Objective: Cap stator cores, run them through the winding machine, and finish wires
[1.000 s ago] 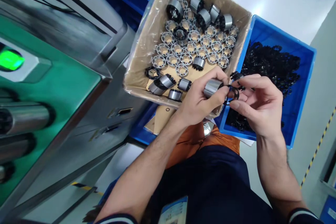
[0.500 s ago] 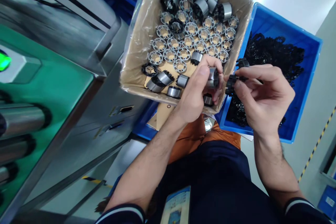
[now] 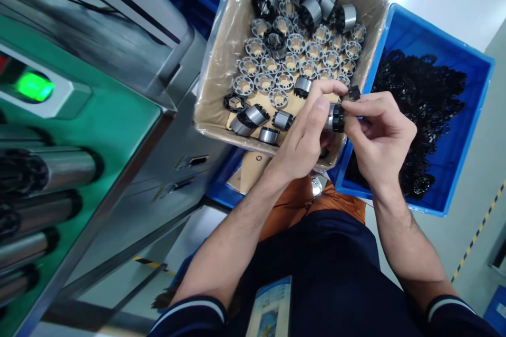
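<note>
Found a metal cylinder (image 3: 329,120) in the left hand (image 3: 303,139), with fingers curled round its sides. Found a black ring (image 3: 338,117) at the cylinder's end, pinched in the right hand (image 3: 377,134) between thumb and forefinger, nearly closed. Noted another black piece (image 3: 353,93) just above the right fingertips. Observed a box (image 3: 232,52) of similar cylinders (image 3: 269,136) beneath the left fingers and a blue bin (image 3: 446,168) of black parts (image 3: 427,89) beside the right.

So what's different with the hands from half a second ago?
The right hand and left hand came together: the black ring, held apart before, is now up against the metal piece's end. Nothing was visibly let go. The box and blue bin stayed side by side.
</note>
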`<action>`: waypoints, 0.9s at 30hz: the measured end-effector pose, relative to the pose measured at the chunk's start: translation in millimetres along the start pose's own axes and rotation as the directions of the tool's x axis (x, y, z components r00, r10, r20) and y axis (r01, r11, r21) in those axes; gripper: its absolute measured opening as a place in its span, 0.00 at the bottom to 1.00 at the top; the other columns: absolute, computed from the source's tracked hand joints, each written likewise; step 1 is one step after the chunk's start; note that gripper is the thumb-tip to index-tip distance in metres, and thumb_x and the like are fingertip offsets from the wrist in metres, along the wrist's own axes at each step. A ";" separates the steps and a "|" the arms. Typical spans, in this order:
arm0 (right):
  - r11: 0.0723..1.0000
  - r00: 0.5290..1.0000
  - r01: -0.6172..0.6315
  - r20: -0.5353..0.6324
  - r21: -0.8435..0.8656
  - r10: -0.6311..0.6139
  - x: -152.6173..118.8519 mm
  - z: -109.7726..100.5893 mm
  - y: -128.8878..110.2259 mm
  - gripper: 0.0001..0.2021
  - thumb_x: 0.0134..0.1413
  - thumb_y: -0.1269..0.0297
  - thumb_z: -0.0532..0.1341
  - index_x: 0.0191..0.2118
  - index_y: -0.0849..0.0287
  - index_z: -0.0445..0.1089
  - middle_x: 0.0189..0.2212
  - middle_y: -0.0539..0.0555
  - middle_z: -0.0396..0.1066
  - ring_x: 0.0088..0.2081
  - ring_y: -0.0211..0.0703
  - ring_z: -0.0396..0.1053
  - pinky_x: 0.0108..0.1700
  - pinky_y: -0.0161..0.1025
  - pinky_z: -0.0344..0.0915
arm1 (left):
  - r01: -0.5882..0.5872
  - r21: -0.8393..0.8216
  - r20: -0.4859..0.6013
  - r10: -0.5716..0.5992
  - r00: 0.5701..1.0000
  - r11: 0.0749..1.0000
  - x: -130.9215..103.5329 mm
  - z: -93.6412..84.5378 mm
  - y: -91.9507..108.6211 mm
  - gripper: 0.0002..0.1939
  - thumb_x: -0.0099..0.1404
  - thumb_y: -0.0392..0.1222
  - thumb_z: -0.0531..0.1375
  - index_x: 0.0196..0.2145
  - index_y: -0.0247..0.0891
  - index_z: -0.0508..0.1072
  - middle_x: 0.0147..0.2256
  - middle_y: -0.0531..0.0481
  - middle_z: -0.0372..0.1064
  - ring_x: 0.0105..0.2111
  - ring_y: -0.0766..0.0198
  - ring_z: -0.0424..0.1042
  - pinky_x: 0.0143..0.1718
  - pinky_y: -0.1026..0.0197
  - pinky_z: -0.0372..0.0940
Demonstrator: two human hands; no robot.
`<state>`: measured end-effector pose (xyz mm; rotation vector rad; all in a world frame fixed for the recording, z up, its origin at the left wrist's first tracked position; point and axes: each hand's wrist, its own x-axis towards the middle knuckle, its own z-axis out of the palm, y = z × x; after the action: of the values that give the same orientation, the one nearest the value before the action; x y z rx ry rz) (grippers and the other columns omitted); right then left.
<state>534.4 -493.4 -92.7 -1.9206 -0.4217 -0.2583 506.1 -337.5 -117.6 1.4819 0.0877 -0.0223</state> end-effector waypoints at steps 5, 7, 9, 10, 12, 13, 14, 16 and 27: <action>0.998 0.998 0.055 0.017 -0.015 -0.054 3.7 -1.8 -4.4 0.08 0.81 0.62 0.70 0.46 0.42 0.88 0.42 0.53 0.80 0.49 0.52 0.83 0.56 0.57 0.87 | 0.074 -0.204 0.095 -0.056 0.994 0.976 -0.6 -3.4 4.1 0.36 0.83 0.80 0.55 0.69 0.54 0.76 0.34 0.51 0.74 0.25 0.60 0.74 0.30 0.55 0.74; 0.999 0.999 0.036 0.037 0.034 -0.038 6.5 -4.7 -6.0 0.08 0.80 0.63 0.70 0.48 0.42 0.88 0.44 0.52 0.82 0.48 0.51 0.84 0.54 0.55 0.87 | 0.086 -0.232 0.130 -0.057 0.990 0.969 1.2 -2.7 6.3 0.37 0.82 0.81 0.58 0.71 0.55 0.77 0.34 0.52 0.75 0.24 0.60 0.74 0.29 0.55 0.73; 0.994 0.999 0.004 0.043 0.107 -0.009 8.6 -9.3 -8.9 0.08 0.78 0.62 0.72 0.54 0.40 0.87 0.48 0.50 0.84 0.50 0.51 0.86 0.55 0.53 0.87 | 0.061 -0.263 0.094 -0.038 0.995 0.963 5.2 -1.0 6.8 0.38 0.78 0.83 0.62 0.66 0.52 0.81 0.38 0.51 0.81 0.25 0.61 0.77 0.28 0.56 0.74; 0.989 1.000 -0.008 0.030 0.145 0.004 9.0 -12.1 -11.2 0.10 0.77 0.61 0.74 0.58 0.39 0.84 0.48 0.48 0.85 0.50 0.50 0.87 0.53 0.51 0.88 | 0.030 -0.286 0.039 -0.020 0.999 0.958 8.0 -0.1 5.8 0.38 0.76 0.84 0.63 0.59 0.49 0.83 0.42 0.49 0.84 0.27 0.61 0.80 0.28 0.57 0.75; 0.978 1.000 -0.017 -0.018 0.207 0.021 7.5 -17.1 -17.6 0.15 0.75 0.59 0.77 0.61 0.38 0.80 0.43 0.45 0.85 0.42 0.46 0.88 0.45 0.45 0.88 | -0.050 -0.332 -0.121 0.010 0.993 0.942 14.2 0.3 0.9 0.39 0.76 0.87 0.60 0.43 0.44 0.78 0.44 0.46 0.86 0.30 0.61 0.83 0.28 0.59 0.75; 0.975 0.999 -0.023 -0.028 0.220 0.030 5.8 -19.1 -21.3 0.15 0.73 0.58 0.78 0.59 0.38 0.78 0.41 0.44 0.85 0.37 0.45 0.86 0.41 0.43 0.88 | -0.084 -0.344 -0.190 0.019 0.982 0.935 17.2 -0.2 -2.6 0.39 0.78 0.86 0.58 0.40 0.44 0.73 0.42 0.47 0.86 0.29 0.62 0.82 0.27 0.60 0.73; 0.975 0.999 -0.031 -0.023 0.222 0.037 3.7 -20.6 -24.8 0.14 0.72 0.58 0.78 0.57 0.39 0.78 0.40 0.44 0.85 0.33 0.44 0.85 0.37 0.42 0.88 | -0.099 -0.343 -0.219 0.023 0.975 0.934 19.8 -1.1 -6.4 0.37 0.80 0.84 0.56 0.41 0.45 0.70 0.38 0.50 0.84 0.26 0.65 0.79 0.26 0.61 0.72; 0.977 0.999 -0.047 0.005 0.209 0.047 -0.7 -22.4 -29.5 0.10 0.73 0.57 0.77 0.53 0.40 0.79 0.41 0.46 0.84 0.31 0.44 0.84 0.33 0.44 0.88 | -0.076 -0.309 -0.184 0.019 0.983 0.948 23.5 -3.6 -13.4 0.31 0.84 0.79 0.55 0.48 0.47 0.70 0.32 0.55 0.76 0.21 0.68 0.70 0.24 0.61 0.69; 0.980 0.976 -0.197 0.087 -0.016 0.198 -6.3 -23.7 -6.1 0.17 0.79 0.46 0.71 0.66 0.37 0.80 0.55 0.57 0.82 0.53 0.61 0.84 0.54 0.64 0.91 | 0.047 -0.315 0.081 -0.023 0.996 0.948 16.6 -1.4 -2.9 0.35 0.79 0.85 0.56 0.49 0.48 0.71 0.34 0.52 0.60 0.24 0.69 0.62 0.23 0.63 0.62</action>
<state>526.5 -514.4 -80.9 -1.9697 -0.2853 -0.0449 522.4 -335.7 -121.9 1.1565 0.0527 -0.0893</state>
